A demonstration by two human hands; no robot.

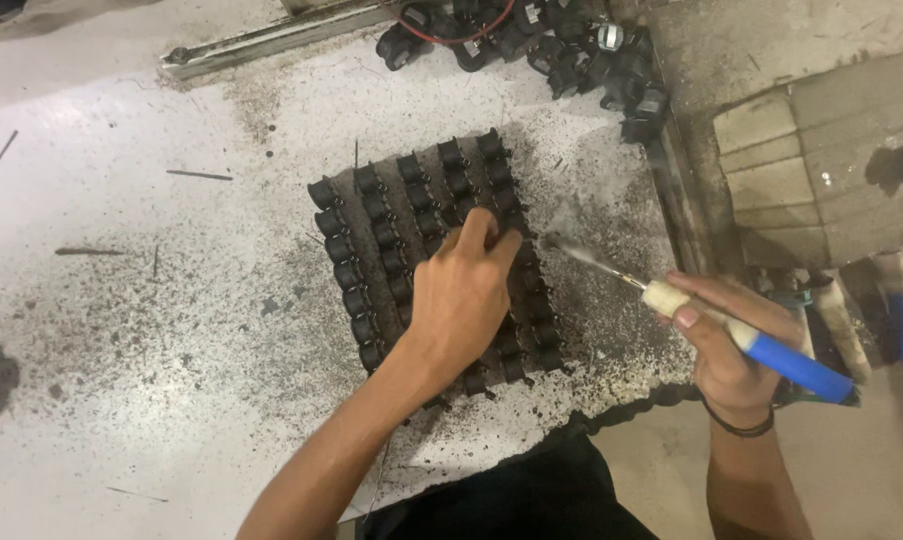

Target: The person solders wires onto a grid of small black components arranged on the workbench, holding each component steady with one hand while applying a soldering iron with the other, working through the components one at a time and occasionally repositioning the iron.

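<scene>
Pressing fingertips on rows of small black plastic parts (pixel 391 235), the left hand (pixel 463 295); right hand (pixel 721 340) grips a blue-handled soldering iron (pixel 731 335) nearby.

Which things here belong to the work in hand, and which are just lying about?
In use:
left hand
right hand
blue-handled soldering iron
square block of small black parts in rows

Lying about:
heap of loose black parts with a red wire
thin dark rods
</scene>
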